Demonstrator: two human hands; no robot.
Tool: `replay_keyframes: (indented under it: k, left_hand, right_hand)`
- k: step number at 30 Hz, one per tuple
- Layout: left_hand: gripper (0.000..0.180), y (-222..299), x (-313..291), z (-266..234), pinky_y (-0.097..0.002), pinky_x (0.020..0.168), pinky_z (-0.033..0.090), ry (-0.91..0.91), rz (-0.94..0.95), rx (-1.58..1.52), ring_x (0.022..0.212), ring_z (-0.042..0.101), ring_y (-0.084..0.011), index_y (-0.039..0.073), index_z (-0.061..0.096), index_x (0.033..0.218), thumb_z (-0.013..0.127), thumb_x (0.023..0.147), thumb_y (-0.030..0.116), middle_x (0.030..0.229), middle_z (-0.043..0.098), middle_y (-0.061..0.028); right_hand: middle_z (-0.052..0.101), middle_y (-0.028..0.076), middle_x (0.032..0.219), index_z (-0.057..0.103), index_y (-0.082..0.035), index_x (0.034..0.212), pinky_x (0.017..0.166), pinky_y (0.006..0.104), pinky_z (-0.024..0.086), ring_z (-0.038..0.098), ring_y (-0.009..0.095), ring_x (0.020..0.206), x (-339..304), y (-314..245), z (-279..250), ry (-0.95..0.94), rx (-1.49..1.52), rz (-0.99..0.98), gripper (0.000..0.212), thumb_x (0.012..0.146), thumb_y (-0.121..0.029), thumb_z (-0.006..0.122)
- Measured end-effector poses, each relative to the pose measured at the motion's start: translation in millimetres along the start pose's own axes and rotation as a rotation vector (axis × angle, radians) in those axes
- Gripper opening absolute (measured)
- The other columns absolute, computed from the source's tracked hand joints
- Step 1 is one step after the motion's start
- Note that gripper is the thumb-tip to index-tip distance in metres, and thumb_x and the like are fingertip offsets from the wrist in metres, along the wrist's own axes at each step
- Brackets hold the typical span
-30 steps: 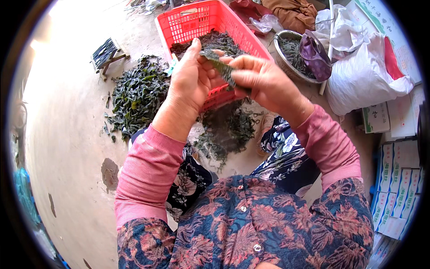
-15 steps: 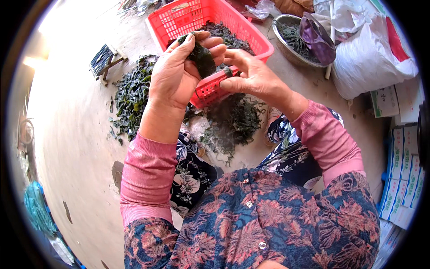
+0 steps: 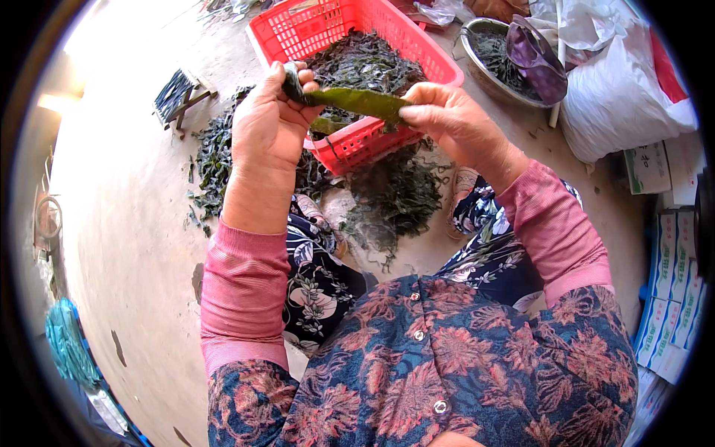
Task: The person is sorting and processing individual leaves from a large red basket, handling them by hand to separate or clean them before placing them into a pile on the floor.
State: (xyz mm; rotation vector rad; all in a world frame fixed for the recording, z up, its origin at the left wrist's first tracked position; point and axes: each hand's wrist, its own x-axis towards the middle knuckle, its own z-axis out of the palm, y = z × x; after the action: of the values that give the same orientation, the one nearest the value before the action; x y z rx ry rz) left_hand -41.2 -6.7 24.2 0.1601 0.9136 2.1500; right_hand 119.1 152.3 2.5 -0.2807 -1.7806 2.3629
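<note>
A dark green strip of seaweed stretches between my two hands, above the near end of a red plastic crate. My left hand is closed on its left end, which curls up dark between thumb and fingers. With thumb and fingertips, my right hand pinches the right end. More dark seaweed fills the lower part of the crate. On the floor, one heap of seaweed lies left of the crate, and another pile lies between my feet.
A small folding stool stands at the far left. Right of the crate is a metal basin holding seaweed and a purple cloth or bag. Beyond it sit a white sack and stacked cartons. A teal mesh bag lies lower left.
My hands have moved apart, the right one going right. The seaweed, bunched in the left hand before, is now stretched out between both hands.
</note>
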Motion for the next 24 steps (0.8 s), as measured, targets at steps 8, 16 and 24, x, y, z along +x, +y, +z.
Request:
replay_keyframes:
  k: [8,16,24]
  left_hand:
    - [0.014,-6.2,-23.3,21.9,-0.0161,0.040,0.038,-0.301,-0.264,0.524,0.050,0.053,-0.0102,0.001,0.054,0.090,0.051,0.085,0.014,0.061,0.056,-0.0047]
    - [0.025,-12.2,-32.5,26.2,-0.0196,0.061,0.046,-0.370,-0.174,0.603,0.067,0.056,-0.0085,-0.002,0.057,0.093,0.063,0.069,0.001,0.077,0.059,-0.0036]
    - [0.029,-23.6,-24.7,11.3,-0.0227,0.064,0.044,-0.174,0.552,1.238,0.069,0.052,-0.0088,0.002,0.055,0.095,0.057,0.066,-0.002,0.086,0.057,-0.0016]
  right_hand:
    - [0.060,0.001,0.081,0.060,-0.001,0.089,0.065,0.0192,0.043,0.054,0.006,0.073,7.4,-15.3,14.2,0.052,-0.060,-0.263,0.015,0.078,-0.010,0.061]
    - [0.060,0.000,0.078,0.061,-0.002,0.084,0.069,0.0197,0.042,0.053,0.005,0.073,13.3,-7.6,10.6,-0.124,-0.097,-0.012,0.024,0.079,-0.026,0.062]
    - [0.060,0.000,0.078,0.061,0.000,0.089,0.067,0.0194,0.042,0.052,0.004,0.070,13.8,-2.3,21.1,-0.129,-0.091,-0.050,0.027,0.085,-0.026,0.055]
